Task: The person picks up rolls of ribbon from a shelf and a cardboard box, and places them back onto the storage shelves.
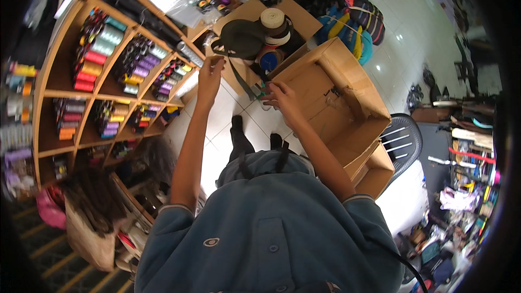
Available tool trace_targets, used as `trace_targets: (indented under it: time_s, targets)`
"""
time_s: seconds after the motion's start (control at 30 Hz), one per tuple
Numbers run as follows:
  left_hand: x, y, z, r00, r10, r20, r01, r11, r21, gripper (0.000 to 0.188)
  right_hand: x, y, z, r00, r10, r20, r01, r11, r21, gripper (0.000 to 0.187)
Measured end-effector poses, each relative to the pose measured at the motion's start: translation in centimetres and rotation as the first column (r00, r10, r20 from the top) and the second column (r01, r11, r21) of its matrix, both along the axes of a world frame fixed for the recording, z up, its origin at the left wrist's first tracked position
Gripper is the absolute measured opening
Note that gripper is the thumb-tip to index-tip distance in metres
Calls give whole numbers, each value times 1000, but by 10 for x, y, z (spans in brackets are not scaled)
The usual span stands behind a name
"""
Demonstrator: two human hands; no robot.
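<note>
My left hand (211,69) is raised beside the shelving, its fingers curled inward close to a dark green strap (239,77). Whatever sits between those fingertips is too small to make out. The strap hangs from near a large dark green roll (242,39) and slants down toward my right hand (281,98). That hand is held over the near left edge of an open cardboard box (361,89), fingers bent and apart. Small green and white bits show by its fingertips. Beyond both hands, a cream roll of webbing (272,18) sits on other rolls, near a blue-centred spool (268,61).
Wooden shelving (84,95) with colourful thread spools stands at my left. Another cardboard box (374,171) and a black chair (404,141) are at my right. Tied colourful bundles (347,32) lie beyond the box. Cluttered goods (461,201) line the far right. White tiles (217,141) cover the floor.
</note>
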State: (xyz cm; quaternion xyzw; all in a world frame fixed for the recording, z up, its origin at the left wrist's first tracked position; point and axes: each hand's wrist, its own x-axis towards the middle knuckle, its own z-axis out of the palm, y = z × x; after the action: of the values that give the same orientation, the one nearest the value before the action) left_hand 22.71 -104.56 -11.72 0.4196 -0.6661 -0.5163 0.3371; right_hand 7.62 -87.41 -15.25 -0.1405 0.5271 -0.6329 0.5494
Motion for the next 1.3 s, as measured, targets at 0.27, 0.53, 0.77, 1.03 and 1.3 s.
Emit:
trace_targets:
  time_s: [0.27, 0.53, 0.77, 1.03, 1.3]
  targets:
    - [-86, -173, -55, 924, -202, 326, 268, 948, -171, 43, 8, -127, -19, 922, -360, 140, 315, 911, 266, 58]
    - [-88, -197, -66, 779, -485, 399, 542, 839, -39, 39, 23, -172, -25, 824, -567, 28, 526, 781, 338, 54]
    - [-46, -183, -50, 865, -457, 205, 479, 875, -73, 36, 46, -169, -25, 765, -637, -98, 640, 735, 223, 56]
    - [44, -137, -36, 746, -652, 136, 579, 736, 352, 59, 80, -120, 41, 842, -470, -264, 532, 805, 263, 50]
    - [30, -122, 17, 324, -946, -23, 938, 317, 142, 70, 98, -44, 58, 788, -164, -593, 269, 959, 91, 48]
